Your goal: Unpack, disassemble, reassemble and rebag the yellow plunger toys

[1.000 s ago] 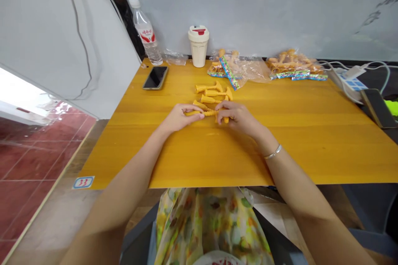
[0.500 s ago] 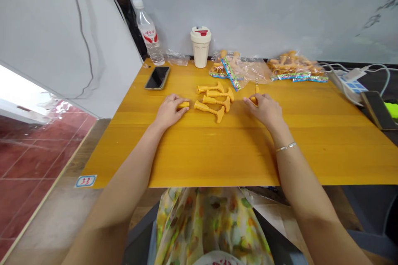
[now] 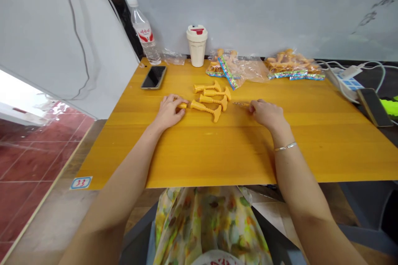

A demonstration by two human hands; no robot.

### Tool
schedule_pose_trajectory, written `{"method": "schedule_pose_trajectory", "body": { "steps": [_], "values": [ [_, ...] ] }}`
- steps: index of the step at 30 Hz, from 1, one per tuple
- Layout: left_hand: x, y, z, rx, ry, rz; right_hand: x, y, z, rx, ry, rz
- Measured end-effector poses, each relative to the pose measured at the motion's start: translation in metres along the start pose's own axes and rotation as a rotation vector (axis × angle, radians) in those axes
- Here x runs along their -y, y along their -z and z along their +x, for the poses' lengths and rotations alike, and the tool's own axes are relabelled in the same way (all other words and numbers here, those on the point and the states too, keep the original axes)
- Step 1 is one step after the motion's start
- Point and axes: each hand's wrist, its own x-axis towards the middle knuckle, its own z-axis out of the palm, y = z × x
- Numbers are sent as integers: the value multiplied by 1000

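My left hand (image 3: 169,112) rests on the wooden table, its fingers closed around a short yellow sleeve (image 3: 182,106) whose end pokes out to the right. In my right hand (image 3: 264,112) is a yellow corkscrew (image 3: 241,104), held by its handle, which the fingers mostly hide. Its bare metal spiral points left, just above the table or on it; I cannot tell which. Between the two hands lie several yellow T-handled corkscrews (image 3: 203,109), their T ends to the right and sleeves over their left parts. The sleeve in my left hand is close to the nearest one.
Along the back stand a water bottle (image 3: 143,33) and a lidded cup (image 3: 197,47). A phone (image 3: 154,77) lies at the left. Plastic bags of yellow pieces (image 3: 290,65) and an opened clear bag (image 3: 250,70) lie behind. A power strip (image 3: 350,83) with cables is at the right.
My right hand has turned the corkscrew, so its spiral swings from pointing away to pointing left. The left hand keeps hold of the sleeve. The view has shifted slightly.
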Motion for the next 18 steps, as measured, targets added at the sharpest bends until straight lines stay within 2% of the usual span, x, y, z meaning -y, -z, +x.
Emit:
{"method": "schedule_pose_trajectory", "body": {
  "steps": [5,7,10,12,16,18],
  "values": [
    [-11,5,-1,29,52,39,-4,-11,3,-96,66,18],
    [-16,8,-2,25,50,41,-1,-12,4,-174,95,17],
    [-21,10,-2,27,26,41,16,-14,4,-329,183,99],
    [-24,9,-2,50,9,43,33,-16,2,-382,293,187],
    [-27,6,-2,95,-2,42,71,-28,-5,-316,551,264],
    [-29,7,-2,77,-5,45,84,-34,-9,-272,625,255]
  ]
}}
